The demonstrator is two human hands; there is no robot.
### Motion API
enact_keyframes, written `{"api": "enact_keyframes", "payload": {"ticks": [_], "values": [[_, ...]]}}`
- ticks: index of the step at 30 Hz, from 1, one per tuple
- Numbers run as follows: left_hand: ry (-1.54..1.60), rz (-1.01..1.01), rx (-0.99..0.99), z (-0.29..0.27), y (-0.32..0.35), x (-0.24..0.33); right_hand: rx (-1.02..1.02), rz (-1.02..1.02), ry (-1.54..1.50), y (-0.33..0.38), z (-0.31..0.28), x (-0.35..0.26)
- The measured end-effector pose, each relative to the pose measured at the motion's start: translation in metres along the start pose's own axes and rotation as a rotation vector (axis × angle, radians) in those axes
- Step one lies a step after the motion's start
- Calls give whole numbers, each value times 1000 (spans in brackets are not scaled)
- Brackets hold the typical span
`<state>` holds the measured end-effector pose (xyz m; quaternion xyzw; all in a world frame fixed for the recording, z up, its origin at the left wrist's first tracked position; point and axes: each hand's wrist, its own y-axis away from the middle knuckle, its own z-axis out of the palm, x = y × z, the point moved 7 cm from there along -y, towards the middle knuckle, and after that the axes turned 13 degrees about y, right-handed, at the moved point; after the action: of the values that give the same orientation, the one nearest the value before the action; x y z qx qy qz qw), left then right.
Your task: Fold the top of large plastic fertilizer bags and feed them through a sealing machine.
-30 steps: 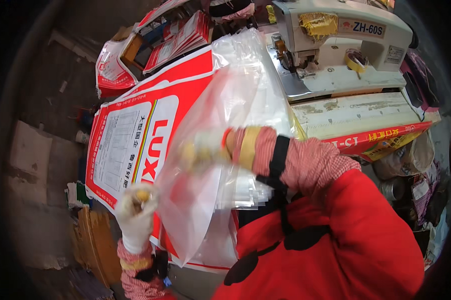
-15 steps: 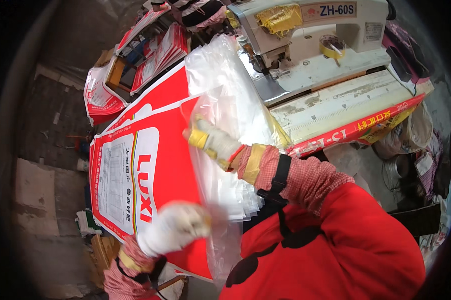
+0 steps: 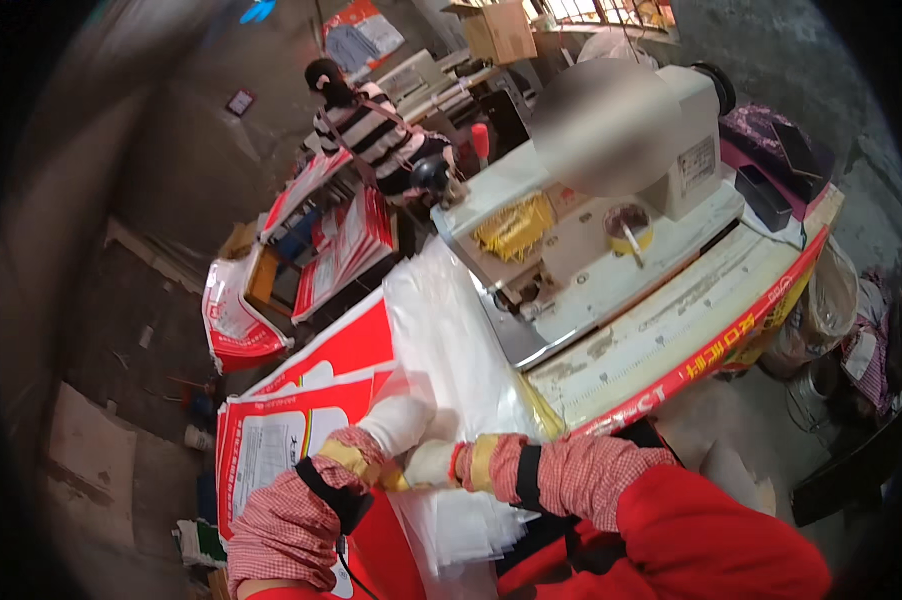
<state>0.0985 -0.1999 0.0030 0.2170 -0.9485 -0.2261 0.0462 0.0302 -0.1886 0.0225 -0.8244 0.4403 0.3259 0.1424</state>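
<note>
A pile of red-and-white printed sacks (image 3: 263,465) lies before me, with a layer of clear plastic liners (image 3: 451,340) along its right side. My left hand (image 3: 403,418), in a white glove, rests over the border between sack and liner; its fingers are blurred and partly hidden. Just below and to the right, my right hand (image 3: 431,465), gloved with yellow tape on the fingers, has its fingers bent and closed at the liner's edge. The two hands almost touch, and my left wrist partly covers the right fingertips.
A white sewing machine (image 3: 621,230) stands right of the liners, with a tape roll (image 3: 628,230) on it. A worn ledge with a red-and-yellow strip (image 3: 731,340) borders it. More sacks (image 3: 346,258) are stacked at far left. Beyond sits a co-worker in a striped top (image 3: 376,135).
My view has tipped up, showing the co-worker and more of the room. My left hand has moved up beside my right hand, which was higher on the liner; now both are close together.
</note>
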Motion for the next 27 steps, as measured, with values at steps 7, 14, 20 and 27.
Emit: {"api": "enact_keyframes", "payload": {"ticks": [7,14,20,27], "values": [[-514,-305,487,-69,-11,-17,24,27,-208,-37,41,35],[-310,-501,428,-53,-23,-75,71,17,-228,-53,47,26],[-611,-656,785,-222,-13,-37,361,-436,72,-52,135,-54],[-590,-405,627,-262,-20,-2,34,-381,8,70,139,91]]}}
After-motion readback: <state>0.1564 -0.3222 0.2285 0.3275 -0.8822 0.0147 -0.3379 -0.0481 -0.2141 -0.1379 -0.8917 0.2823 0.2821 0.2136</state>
